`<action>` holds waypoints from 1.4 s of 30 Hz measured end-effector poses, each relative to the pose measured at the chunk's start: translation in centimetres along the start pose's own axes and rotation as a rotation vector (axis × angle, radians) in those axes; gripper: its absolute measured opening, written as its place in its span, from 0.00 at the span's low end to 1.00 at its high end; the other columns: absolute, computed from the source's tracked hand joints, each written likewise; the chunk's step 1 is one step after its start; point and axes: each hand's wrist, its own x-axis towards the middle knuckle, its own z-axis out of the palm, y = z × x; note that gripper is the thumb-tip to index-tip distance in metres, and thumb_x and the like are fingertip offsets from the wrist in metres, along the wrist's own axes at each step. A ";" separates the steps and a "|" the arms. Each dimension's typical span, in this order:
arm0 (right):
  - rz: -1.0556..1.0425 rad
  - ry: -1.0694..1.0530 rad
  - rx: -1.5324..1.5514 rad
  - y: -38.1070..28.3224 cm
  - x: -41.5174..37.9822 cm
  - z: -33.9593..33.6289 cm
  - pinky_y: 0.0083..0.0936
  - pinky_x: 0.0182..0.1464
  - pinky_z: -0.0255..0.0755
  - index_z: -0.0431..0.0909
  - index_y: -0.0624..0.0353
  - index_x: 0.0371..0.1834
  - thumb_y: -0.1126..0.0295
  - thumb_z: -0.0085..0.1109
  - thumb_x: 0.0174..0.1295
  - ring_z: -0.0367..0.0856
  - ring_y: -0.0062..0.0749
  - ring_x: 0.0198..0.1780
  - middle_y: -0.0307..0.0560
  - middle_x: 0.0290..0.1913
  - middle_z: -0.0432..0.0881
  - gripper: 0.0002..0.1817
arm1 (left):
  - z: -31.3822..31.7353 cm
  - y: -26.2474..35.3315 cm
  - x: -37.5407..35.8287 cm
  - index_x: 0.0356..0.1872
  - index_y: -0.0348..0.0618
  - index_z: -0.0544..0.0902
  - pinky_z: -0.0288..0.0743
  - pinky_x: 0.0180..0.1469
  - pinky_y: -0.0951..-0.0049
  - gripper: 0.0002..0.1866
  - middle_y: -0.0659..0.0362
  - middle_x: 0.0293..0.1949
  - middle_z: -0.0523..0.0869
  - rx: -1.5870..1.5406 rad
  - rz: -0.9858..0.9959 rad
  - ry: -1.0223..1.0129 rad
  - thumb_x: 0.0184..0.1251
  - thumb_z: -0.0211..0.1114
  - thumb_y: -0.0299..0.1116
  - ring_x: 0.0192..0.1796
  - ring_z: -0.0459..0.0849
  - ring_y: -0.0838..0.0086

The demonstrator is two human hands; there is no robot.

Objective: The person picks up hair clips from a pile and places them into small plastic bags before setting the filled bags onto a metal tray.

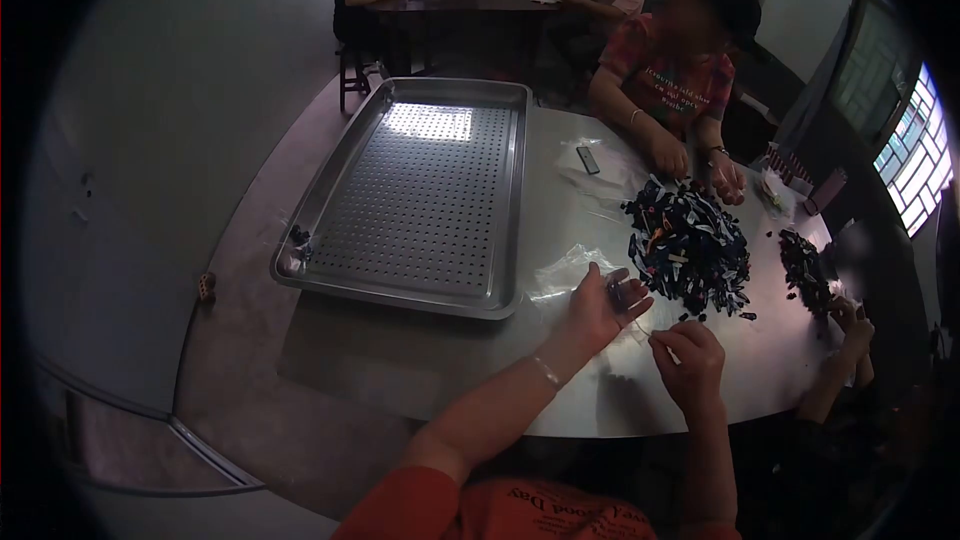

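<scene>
My left hand (598, 312) is turned palm up over the metal table (570, 395), its fingers curled around a small dark piece (627, 292) whose kind I cannot make out. Just to the right, my right hand (690, 358) pinches the end of a thin pale strand (643, 327) that runs toward the left fingers. Beyond both hands lies a heap of small dark wrapped pieces (690, 245), with a few orange and pale bits among them. Clear plastic film (565, 275) lies beside my left hand.
A large perforated steel tray (400, 298) covers the table's left side, with small dark bits in its near-left corner. Across the table a co-worker (670, 80) handles the heap. At right, another person's hands (850, 325) work by a smaller pile (803, 265). A dark flat object (587, 160) lies on plastic.
</scene>
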 end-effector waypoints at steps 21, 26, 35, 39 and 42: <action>0.455 0.215 0.136 7.0 -1.0 0.9 0.19 0.32 0.72 0.82 0.62 0.34 0.75 0.66 0.54 0.76 0.20 0.28 0.42 0.29 0.80 0.06 | 1.3 0.7 -1.0 0.47 0.33 0.71 0.69 0.61 0.48 0.31 0.43 0.43 0.77 0.030 0.050 0.084 0.75 0.35 0.55 0.49 0.76 0.54; 0.613 0.049 -0.124 12.7 -4.3 -0.6 0.28 0.38 0.75 0.82 0.61 0.42 0.71 0.64 0.52 0.79 0.34 0.31 0.49 0.40 0.81 0.14 | 0.6 1.1 -0.5 0.45 0.32 0.72 0.71 0.59 0.49 0.31 0.42 0.43 0.77 0.060 0.053 0.031 0.75 0.36 0.56 0.49 0.77 0.53; 0.541 -0.019 -0.269 12.6 -2.0 1.7 0.30 0.41 0.75 0.82 0.54 0.45 0.61 0.68 0.51 0.81 0.37 0.35 0.47 0.38 0.80 0.19 | 0.7 0.7 -0.6 0.48 0.31 0.71 0.73 0.58 0.50 0.30 0.43 0.44 0.76 0.107 0.065 0.086 0.75 0.38 0.54 0.49 0.77 0.54; 0.519 -0.073 -0.247 13.7 -1.2 2.0 0.33 0.45 0.75 0.83 0.54 0.43 0.60 0.66 0.51 0.81 0.41 0.41 0.47 0.41 0.81 0.17 | 0.6 0.7 -0.6 0.48 0.30 0.70 0.72 0.58 0.50 0.30 0.43 0.45 0.76 0.098 0.060 0.082 0.75 0.39 0.54 0.49 0.76 0.54; 0.527 -0.155 -0.226 14.0 -0.9 1.7 0.36 0.47 0.75 0.83 0.54 0.40 0.61 0.64 0.51 0.81 0.44 0.45 0.48 0.42 0.81 0.15 | 0.5 0.7 -0.6 0.49 0.30 0.69 0.72 0.59 0.49 0.30 0.43 0.45 0.75 0.091 0.065 0.070 0.75 0.39 0.54 0.50 0.76 0.54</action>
